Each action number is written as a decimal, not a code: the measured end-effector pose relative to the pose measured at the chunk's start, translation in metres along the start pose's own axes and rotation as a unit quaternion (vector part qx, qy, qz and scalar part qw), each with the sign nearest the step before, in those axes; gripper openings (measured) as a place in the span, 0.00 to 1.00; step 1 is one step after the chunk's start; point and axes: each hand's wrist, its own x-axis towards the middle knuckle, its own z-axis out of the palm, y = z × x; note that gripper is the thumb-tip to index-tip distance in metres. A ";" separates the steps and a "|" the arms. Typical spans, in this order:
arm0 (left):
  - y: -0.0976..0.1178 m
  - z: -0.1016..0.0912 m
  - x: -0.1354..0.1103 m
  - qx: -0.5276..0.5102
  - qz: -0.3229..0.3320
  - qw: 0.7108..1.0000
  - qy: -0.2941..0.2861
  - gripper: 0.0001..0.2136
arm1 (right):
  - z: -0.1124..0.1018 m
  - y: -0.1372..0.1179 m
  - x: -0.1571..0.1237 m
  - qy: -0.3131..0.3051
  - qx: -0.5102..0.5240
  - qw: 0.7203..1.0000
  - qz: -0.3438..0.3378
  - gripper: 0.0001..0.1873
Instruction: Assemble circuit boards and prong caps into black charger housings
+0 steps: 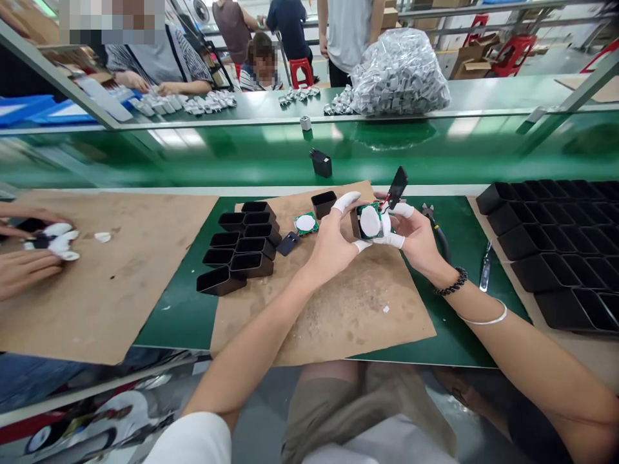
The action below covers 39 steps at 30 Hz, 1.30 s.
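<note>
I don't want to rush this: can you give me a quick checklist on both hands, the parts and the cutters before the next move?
1. Left hand gripping the black housing: ok.
2. Right hand settled on the white-disc board: cannot tell; the contact is partly hidden.
3. Board fully seated: cannot tell.
4. Flat black piece down against the housing: not ok; it sticks up by the red wires.
5. Cutters out of hand: ok, lying beside the right hand.
6. Second board untouched: ok.

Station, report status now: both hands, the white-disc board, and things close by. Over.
Left hand gripping black case; right hand holding white-disc board. Board at case's mouth, unclear if inside. Second board left, pliers right; neither blocking.
</note>
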 end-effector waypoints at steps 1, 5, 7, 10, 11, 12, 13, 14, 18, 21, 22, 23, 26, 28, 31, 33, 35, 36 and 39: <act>-0.001 0.000 0.000 0.004 0.007 1.000 0.001 0.38 | 0.000 -0.001 0.000 -0.001 -0.007 1.000 -0.009 0.28; -0.001 0.000 0.000 0.018 0.015 1.000 0.009 0.38 | 0.001 -0.003 0.000 -0.005 -0.027 0.999 -0.027 0.27; -0.001 0.000 -0.001 0.010 0.017 1.000 0.011 0.38 | 0.001 -0.003 -0.001 -0.003 -0.038 0.999 -0.025 0.27; 0.000 0.000 -0.001 -0.010 0.023 1.000 0.008 0.38 | 0.001 -0.001 -0.001 0.003 -0.044 0.999 -0.027 0.26; 0.000 0.000 -0.001 -0.014 0.025 1.000 0.008 0.37 | 0.000 0.000 -0.002 0.004 -0.042 0.999 -0.032 0.25; 0.000 0.000 -0.001 -0.016 0.026 1.000 0.009 0.37 | 0.000 0.001 -0.002 0.006 -0.038 0.999 -0.038 0.24; 0.000 0.000 -0.001 -0.016 0.027 0.999 0.010 0.37 | 0.000 0.001 -0.002 0.006 -0.033 0.998 -0.044 0.24; 0.000 0.000 -0.001 -0.015 0.030 0.999 0.012 0.37 | 0.000 0.001 -0.003 0.005 -0.030 0.998 -0.048 0.23; -0.001 -0.001 -0.001 -0.005 0.040 0.999 0.017 0.36 | 0.002 -0.003 -0.002 -0.004 -0.028 0.998 -0.053 0.23; 0.000 -0.001 -0.002 -0.004 0.039 0.999 0.018 0.36 | 0.003 -0.007 -0.002 -0.008 -0.026 0.998 -0.054 0.22; 0.001 -0.001 -0.002 -0.006 0.037 0.999 0.017 0.36 | 0.003 -0.008 -0.002 -0.007 -0.027 0.998 -0.052 0.22; 0.002 0.000 -0.002 -0.009 0.036 0.999 0.017 0.36 | 0.003 -0.009 -0.002 -0.006 -0.028 0.998 -0.048 0.22; 0.004 0.000 -0.002 -0.016 0.036 0.999 0.016 0.36 | 0.003 -0.011 -0.001 -0.009 -0.030 0.999 -0.038 0.23; 0.005 0.000 -0.002 -0.020 0.036 0.999 0.019 0.36 | 0.002 -0.013 -0.001 -0.016 -0.028 0.999 -0.037 0.23; 0.006 0.000 -0.002 -0.025 0.034 0.999 0.022 0.36 | 0.002 -0.014 -0.001 -0.024 -0.025 0.999 -0.040 0.22; 0.007 0.001 -0.002 -0.026 0.034 0.999 0.024 0.36 | 0.002 -0.014 -0.002 -0.025 -0.026 0.999 -0.039 0.22; 0.008 0.001 -0.002 -0.028 0.034 0.999 0.024 0.36 | 0.002 -0.014 -0.002 -0.022 -0.029 0.999 -0.037 0.23; 0.009 0.001 -0.002 -0.030 0.033 0.999 0.023 0.35 | 0.002 -0.014 -0.002 -0.021 -0.030 0.999 -0.039 0.23; 0.010 0.001 -0.003 -0.031 0.035 0.999 0.021 0.34 | 0.002 -0.012 -0.002 -0.018 -0.036 0.998 -0.046 0.25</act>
